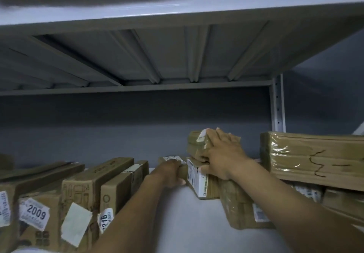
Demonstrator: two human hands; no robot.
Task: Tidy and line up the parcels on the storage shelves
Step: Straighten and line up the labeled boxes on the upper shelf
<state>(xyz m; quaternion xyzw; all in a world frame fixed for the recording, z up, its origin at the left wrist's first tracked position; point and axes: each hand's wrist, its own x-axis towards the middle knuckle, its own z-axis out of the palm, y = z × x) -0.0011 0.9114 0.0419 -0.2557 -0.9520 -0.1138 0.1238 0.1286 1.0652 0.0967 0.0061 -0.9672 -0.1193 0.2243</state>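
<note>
- The small taped parcel (195, 146) sits right of centre in the frame, stacked on top of a white-labelled box (197, 181) on the shelf board (183, 223).
- The right hand (222, 154) is clamped on that small parcel. Its fingers are spread over the top and its thumb is tucked in at the front lower edge.
- Just left of that stack, the left hand (170, 174) has its fingers curled round the end of a brown parcel (182, 172), which touches the white-labelled box.
- Another tape-wrapped parcel (240, 209) lies under the right forearm, up against the white-labelled box.
- A big taped parcel (315, 160) with a marker scribble is at the right edge, lying slightly tilted on top of other packages.
- At lower left, a row of cardboard boxes (82, 193) stands on edge, pretty much side by side. One has a 2009 sticker (35, 213).
- The grey upper shelf (157, 55) fills the top of the frame, with an upright post (277, 105) at the right.
</note>
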